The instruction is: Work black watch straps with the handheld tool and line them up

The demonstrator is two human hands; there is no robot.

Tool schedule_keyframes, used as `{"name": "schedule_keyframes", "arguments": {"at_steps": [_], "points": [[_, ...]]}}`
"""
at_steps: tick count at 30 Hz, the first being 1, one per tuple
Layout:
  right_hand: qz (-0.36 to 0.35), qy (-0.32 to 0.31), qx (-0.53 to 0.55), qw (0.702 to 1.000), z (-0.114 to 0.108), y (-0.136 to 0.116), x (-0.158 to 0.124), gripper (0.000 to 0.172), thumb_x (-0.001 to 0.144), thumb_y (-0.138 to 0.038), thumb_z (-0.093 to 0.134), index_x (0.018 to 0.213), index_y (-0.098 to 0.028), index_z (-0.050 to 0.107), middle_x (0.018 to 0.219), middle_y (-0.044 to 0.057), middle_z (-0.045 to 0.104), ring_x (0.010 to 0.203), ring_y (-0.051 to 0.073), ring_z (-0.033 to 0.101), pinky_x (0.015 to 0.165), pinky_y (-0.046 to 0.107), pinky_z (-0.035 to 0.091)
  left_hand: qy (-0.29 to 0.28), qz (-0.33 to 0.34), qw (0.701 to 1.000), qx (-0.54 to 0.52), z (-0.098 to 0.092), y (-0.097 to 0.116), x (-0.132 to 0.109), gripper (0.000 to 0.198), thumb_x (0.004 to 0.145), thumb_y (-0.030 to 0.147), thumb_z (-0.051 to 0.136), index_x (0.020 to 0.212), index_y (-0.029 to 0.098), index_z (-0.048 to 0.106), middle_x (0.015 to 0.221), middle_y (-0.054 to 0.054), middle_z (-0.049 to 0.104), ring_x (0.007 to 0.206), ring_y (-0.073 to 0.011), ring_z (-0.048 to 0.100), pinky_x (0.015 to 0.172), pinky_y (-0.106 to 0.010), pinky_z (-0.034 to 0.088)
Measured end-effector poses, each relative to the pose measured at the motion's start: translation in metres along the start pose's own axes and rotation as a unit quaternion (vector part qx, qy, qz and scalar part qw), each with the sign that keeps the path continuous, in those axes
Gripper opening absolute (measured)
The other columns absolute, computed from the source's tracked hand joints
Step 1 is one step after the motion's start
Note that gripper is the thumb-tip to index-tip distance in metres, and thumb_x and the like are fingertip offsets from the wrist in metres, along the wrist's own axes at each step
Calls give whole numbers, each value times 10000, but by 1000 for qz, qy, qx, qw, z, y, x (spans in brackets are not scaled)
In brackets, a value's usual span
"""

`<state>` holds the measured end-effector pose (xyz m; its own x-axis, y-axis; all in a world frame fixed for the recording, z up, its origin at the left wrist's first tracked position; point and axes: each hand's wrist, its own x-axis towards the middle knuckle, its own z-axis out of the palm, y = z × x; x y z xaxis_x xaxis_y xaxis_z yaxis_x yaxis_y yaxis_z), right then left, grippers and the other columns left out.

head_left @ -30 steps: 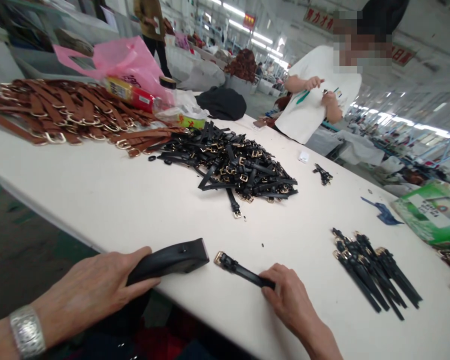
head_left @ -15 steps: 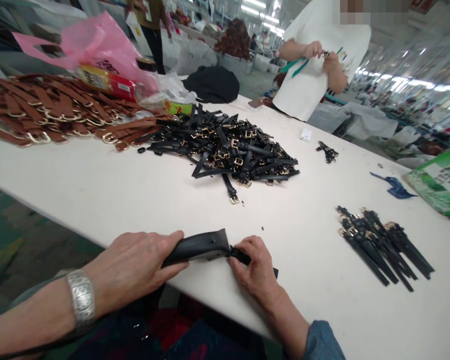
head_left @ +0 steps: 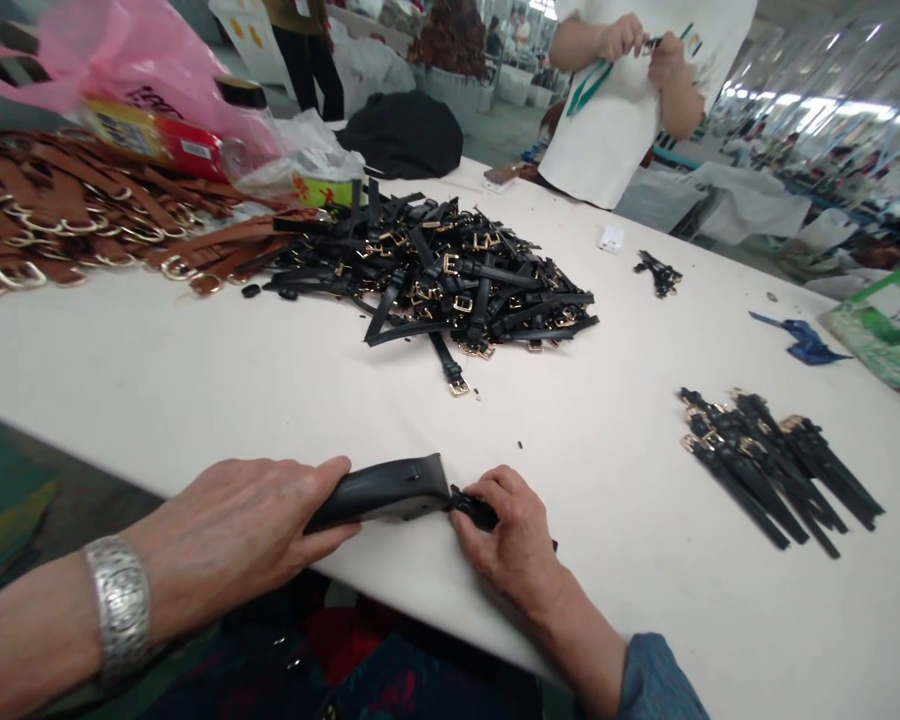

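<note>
My left hand, with a silver bangle at the wrist, is closed round a black handheld tool shaped like a hair clipper. Its wide head points right and meets, or nearly meets, the end of a short black strap. That strap is pinched in my right hand, low over the table's front edge; most of it is hidden by the fingers. Beyond both hands lies a big heap of black buckle straps with gold-coloured buckles. To the right, several more black straps are laid side by side.
Brown buckle straps pile at the left of the white table, near a pink bag and a jar. Behind the heap sits a black cloth item. A person in white stands across the table. A green pack is far right.
The view has tilted down and shifted slightly, so the hands and tool appear a little further left. Both hands keep their hold, with the tool's head still at the strap's end.
</note>
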<state>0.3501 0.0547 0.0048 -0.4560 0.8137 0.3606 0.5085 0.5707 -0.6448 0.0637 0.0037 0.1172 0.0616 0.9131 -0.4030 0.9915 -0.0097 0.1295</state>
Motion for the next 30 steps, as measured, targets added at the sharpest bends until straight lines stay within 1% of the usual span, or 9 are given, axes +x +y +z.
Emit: {"name": "schedule_keyframes", "arguments": {"at_steps": [4,8,10,13,16,19,25,27,30], "points": [[0,-7,35,999,-9,5,-4,79,811,-148,710,840,-221,708,827,30,651,746,208,665,671,316,540,-11,4,1000,9,1,-1,0,372,964,559,525,1067,273,740,834,-146,821,822,-417,810,702,-472,505],[4,-13,41,999,-17,10,-13,150,874,-165,757,1006,-213,808,995,83,721,879,244,732,777,355,613,9,17,1000,-2,6,-8,-1,349,962,575,546,1043,292,734,818,-130,824,779,-395,797,670,-460,488],[7,-14,37,999,-17,12,-18,193,871,-168,788,1052,-215,836,1033,97,728,904,260,738,785,374,627,15,23,1000,1,9,-12,-2,318,969,563,540,1022,308,721,805,-117,825,754,-379,788,654,-457,480],[4,-9,22,1000,-16,14,-21,213,887,-169,787,1086,-206,855,1027,105,726,911,273,733,775,391,623,33,31,999,11,17,-17,-3,282,978,534,523,1001,331,717,775,-89,812,717,-352,768,651,-456,485],[-6,-14,25,1000,-14,13,-21,176,917,-173,761,1063,-203,856,967,90,716,872,261,723,751,383,605,30,39,999,20,20,-18,-3,323,981,552,490,1010,327,721,803,-83,816,720,-365,770,659,-467,502],[-2,-19,27,999,-13,11,-20,162,928,-179,752,1056,-210,847,942,74,708,840,246,710,731,370,590,9,38,999,16,14,-5,-1,338,981,538,476,1002,299,714,810,-101,812,723,-372,777,648,-461,507],[24,-15,15,999,-13,9,-18,139,910,-180,775,1032,-222,827,916,51,697,819,230,696,730,355,591,-23,49,997,53,-9,39,10,251,1008,398,493,1084,264,692,897,-137,851,823,-383,825,667,-437,500],[31,-13,13,999,-14,10,-18,132,903,-193,791,1025,-230,825,921,48,701,821,229,696,739,357,599,-15,49,997,57,-12,42,14,250,1011,432,520,1078,262,691,854,-128,838,800,-384,819,656,-428,481],[38,-14,18,999,-15,10,-18,134,888,-196,796,1014,-233,823,933,50,705,834,230,703,753,356,609,3,43,998,52,-13,31,16,285,999,500,551,1053,260,694,777,-117,804,743,-382,792,636,-422,458]]}}
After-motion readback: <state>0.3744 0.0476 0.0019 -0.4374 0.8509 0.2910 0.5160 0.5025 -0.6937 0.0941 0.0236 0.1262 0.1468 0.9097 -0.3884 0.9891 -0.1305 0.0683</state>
